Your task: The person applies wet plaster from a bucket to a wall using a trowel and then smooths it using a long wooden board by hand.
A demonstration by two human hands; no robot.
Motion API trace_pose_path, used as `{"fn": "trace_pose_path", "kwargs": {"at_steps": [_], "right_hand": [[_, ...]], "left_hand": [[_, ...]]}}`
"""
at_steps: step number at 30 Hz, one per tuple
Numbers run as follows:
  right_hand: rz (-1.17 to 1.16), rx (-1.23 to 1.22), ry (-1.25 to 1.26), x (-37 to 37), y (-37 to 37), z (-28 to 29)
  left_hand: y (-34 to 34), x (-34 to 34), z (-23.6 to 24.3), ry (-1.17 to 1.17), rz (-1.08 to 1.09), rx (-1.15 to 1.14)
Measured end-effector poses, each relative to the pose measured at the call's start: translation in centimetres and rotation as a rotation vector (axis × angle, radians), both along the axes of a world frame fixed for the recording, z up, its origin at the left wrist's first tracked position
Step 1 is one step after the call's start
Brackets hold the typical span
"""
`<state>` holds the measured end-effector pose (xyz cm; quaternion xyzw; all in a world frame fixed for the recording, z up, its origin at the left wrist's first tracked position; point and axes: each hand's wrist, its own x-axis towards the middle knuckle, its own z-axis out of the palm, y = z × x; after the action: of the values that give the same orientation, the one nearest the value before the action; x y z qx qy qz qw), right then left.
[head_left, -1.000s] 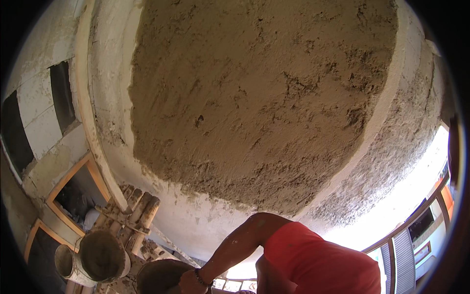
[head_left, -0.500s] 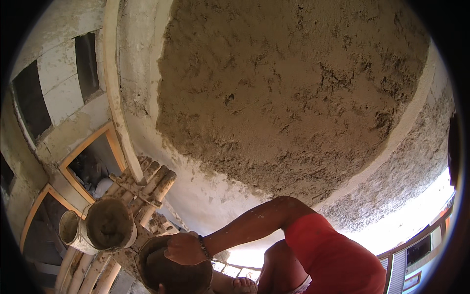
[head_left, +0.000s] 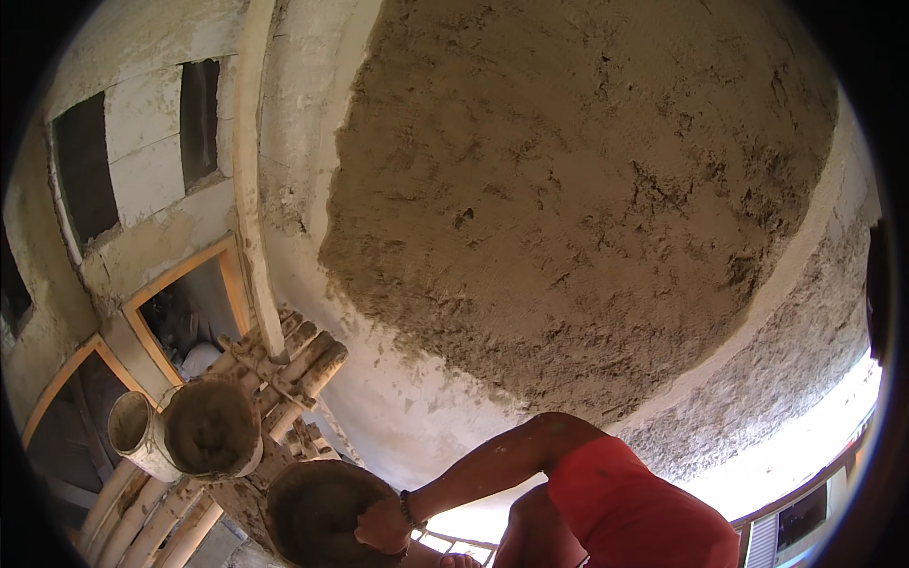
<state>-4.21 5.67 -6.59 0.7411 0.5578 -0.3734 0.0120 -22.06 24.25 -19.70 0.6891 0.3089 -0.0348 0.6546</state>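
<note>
My right hand [head_left: 383,526] reaches over the right side of a round, dark, mortar-stained basin [head_left: 284,483], a beaded bracelet [head_left: 409,509] on its wrist. Its fingers are curled closed, and whatever they may hold is lost in the shade. Wet grey-brown mortar [head_left: 322,516] lies inside the basin. To the left of the basin stands a bucket [head_left: 248,454] with more mortar in it. A smaller pale bucket [head_left: 142,445] leans beside that one. My left hand is out of view.
Lashed bamboo poles [head_left: 298,364] form a platform under the buckets. A tall pole [head_left: 251,170] rises at the left. Ahead is a wall with a large patch of rough brown plaster [head_left: 568,208]. Wood-framed openings [head_left: 180,303] are at the left. My bent knee [head_left: 530,530] is near the basin.
My right hand has moved right and lower over the basin, uncovering more of its inside. A fingertip at the basin's near edge has gone from view. The whole view has shifted slightly.
</note>
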Motion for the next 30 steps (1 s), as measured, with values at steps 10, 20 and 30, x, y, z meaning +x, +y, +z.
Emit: {"fn": "trace_pose_path", "kwargs": {"at_steps": [10, 20, 30], "right_hand": [[-0.089, 0.315, -0.456, 4.0, -0.1, -0.2], [-0.029, 0.065, -0.048, -0.9, -0.6, -3.2], [-0.132, 0.318, -0.384, 3.1, 0.3, 2.6]], "left_hand": [[-1.5, 1.2, 2.6, 0.075, 0.201, -0.217], [-2.2, 1.9, 4.5, 0.115, 0.284, -0.243], [-1.7, 1.8, 8.1, 0.111, 0.250, -0.304]]}}
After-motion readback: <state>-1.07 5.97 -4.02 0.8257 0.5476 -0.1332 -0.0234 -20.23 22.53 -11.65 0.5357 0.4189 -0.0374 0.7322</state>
